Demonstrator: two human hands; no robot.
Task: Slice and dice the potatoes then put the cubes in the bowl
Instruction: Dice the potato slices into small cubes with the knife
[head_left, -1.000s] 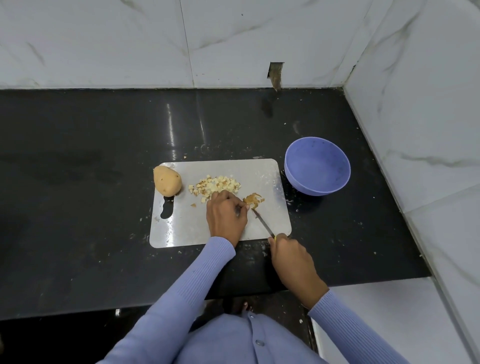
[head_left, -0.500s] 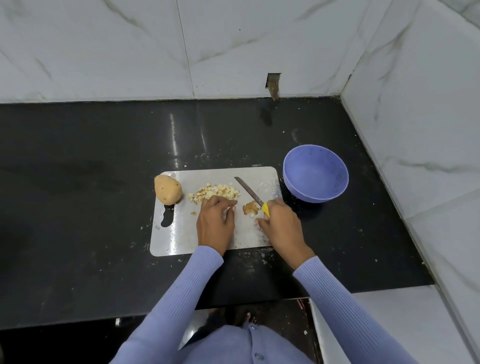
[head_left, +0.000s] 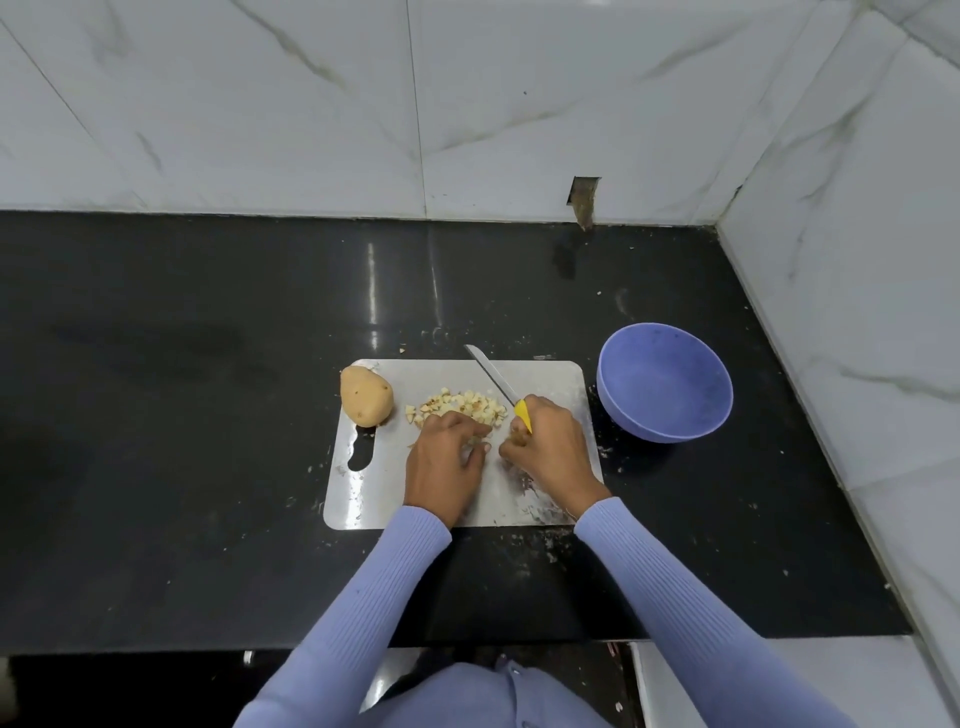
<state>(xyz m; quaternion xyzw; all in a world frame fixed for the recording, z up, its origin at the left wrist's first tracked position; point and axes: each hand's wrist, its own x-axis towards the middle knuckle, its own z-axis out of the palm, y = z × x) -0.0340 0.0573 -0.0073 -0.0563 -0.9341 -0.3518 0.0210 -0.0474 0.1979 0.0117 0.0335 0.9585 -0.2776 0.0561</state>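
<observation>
On the cutting board (head_left: 550, 379) a whole potato (head_left: 364, 396) is lying at nine o'clock of the diced pile (head_left: 462, 406). Small pieces are being gathered under the left hand (head_left: 445, 466), fingers curled; a knife (head_left: 498, 387) is being gripped by the right hand (head_left: 551, 448), blade angled away. The bowl (head_left: 665, 382), at three o'clock, is waiting empty; cubes are best swept together before lifting.

A single head-worn wide-angle camera looks forward and steeply down from above the counter's (head_left: 208, 415) near edge, facing the back wall and the right corner. It sits close enough that both sleeves fill the lower frame, with the board (head_left: 545, 379) near centre.
</observation>
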